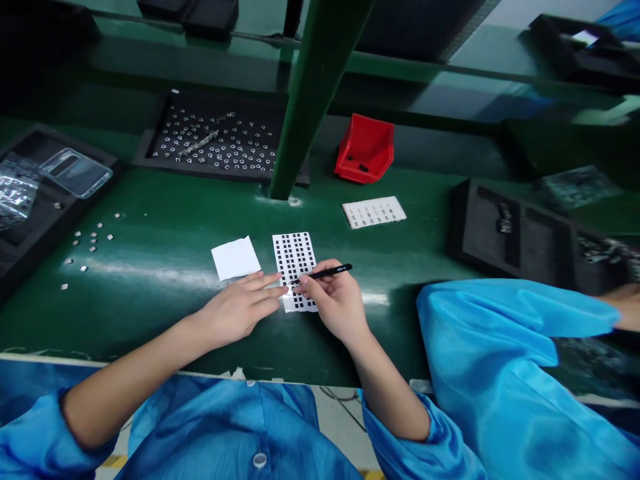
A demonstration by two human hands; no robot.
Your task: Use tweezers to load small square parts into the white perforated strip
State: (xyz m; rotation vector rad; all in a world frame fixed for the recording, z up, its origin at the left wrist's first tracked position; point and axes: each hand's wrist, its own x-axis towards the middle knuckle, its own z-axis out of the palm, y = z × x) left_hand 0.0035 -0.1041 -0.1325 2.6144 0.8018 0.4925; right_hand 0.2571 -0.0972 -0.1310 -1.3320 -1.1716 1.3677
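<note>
A white sheet with rows of small black squares (293, 250) lies on the green table in front of me. My left hand (240, 307) rests flat with its fingers stretched out, the fingertips touching the sheet's left edge. Black tweezers (331, 271) are pinched in my right hand (341, 300), their tip pointing left, low over the sheet. Whether the tip grips one of the squares is too small to tell. Just left of the sheet lies a blank white piece of paper (236, 259), close above my left fingers.
Several small metal pieces (93, 241) lie loose at left. Behind stand a black tray of small parts (220, 137), a green post (313, 100), a red bin (366, 147) and a white card with small pieces (374, 212). A co-worker's blue sleeve (515, 313) and a black tray (530, 240) are at right.
</note>
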